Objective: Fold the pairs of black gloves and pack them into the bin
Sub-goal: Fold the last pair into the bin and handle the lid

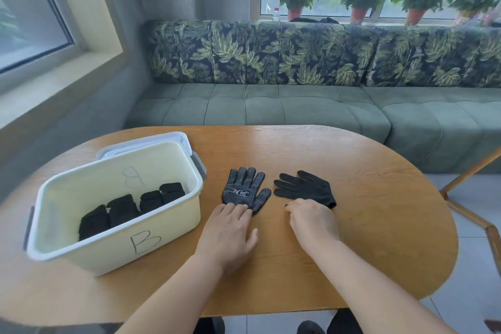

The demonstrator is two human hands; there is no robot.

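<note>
From the head view, we judge both gloves light, limp and easy to crease; they should fold flat under a palm but spring open if let go. The dotted black knit glove (245, 190) probably grips the table through its rubbery dots, so we would lift it and not slide it. The plain black knit glove (303, 188) looks smoother and likelier to slip. The cuff is the best place to take hold, since it is the firmest edge and sits nearest us.

Both gloves lie flat on the oval wooden table (379, 238), side by side but apart, with their fingers spread and pointing away from us, just right of the pale cream plastic bin (116, 249). The dotted one shows white specks and a pale printed band across the palm. Four folded black glove bundles (122, 210) sit in a row inside the bin.

Our left hand (230, 228) lies flat, fingers straight, with the fingertips on the dotted glove's cuff. Our right hand (314, 221) is curled at the plain glove's cuff; we cannot tell whether it pinches the cloth
</note>
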